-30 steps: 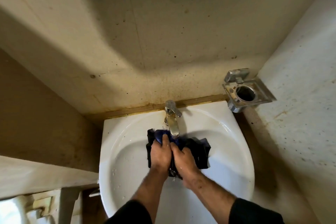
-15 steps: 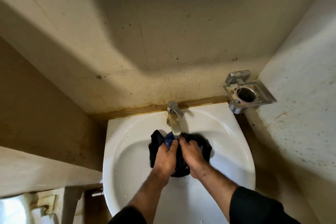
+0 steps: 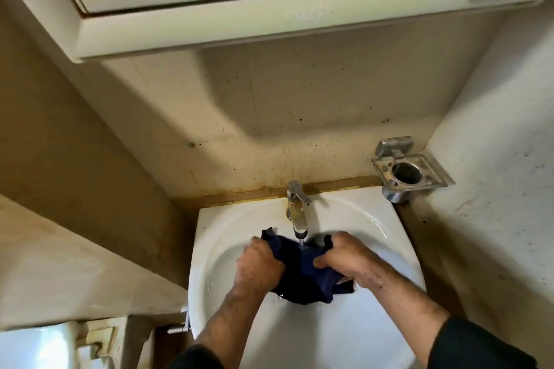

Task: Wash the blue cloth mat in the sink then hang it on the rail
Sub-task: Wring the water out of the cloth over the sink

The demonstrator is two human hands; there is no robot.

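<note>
The dark blue cloth mat [image 3: 302,274] is bunched up over the white sink [image 3: 207,252], right under the chrome tap [image 3: 296,207], where a thin stream of water falls onto it. My left hand [image 3: 257,266] grips its left side with curled fingers. My right hand [image 3: 344,257] grips its right side, thumb pressed into the fabric. The two hands are held apart with the cloth stretched between them. No rail is in view.
A chrome cup holder [image 3: 407,174] is fixed to the wall at the sink's back right corner. A cream cabinet [image 3: 269,18] juts out overhead. A ledge [image 3: 75,266] runs along the left, with a pale fixture [image 3: 33,347] below it.
My hands were close together kneading the cloth under the tap; now they have pulled apart, spreading it. The view has tilted up, bringing the cabinet into sight.
</note>
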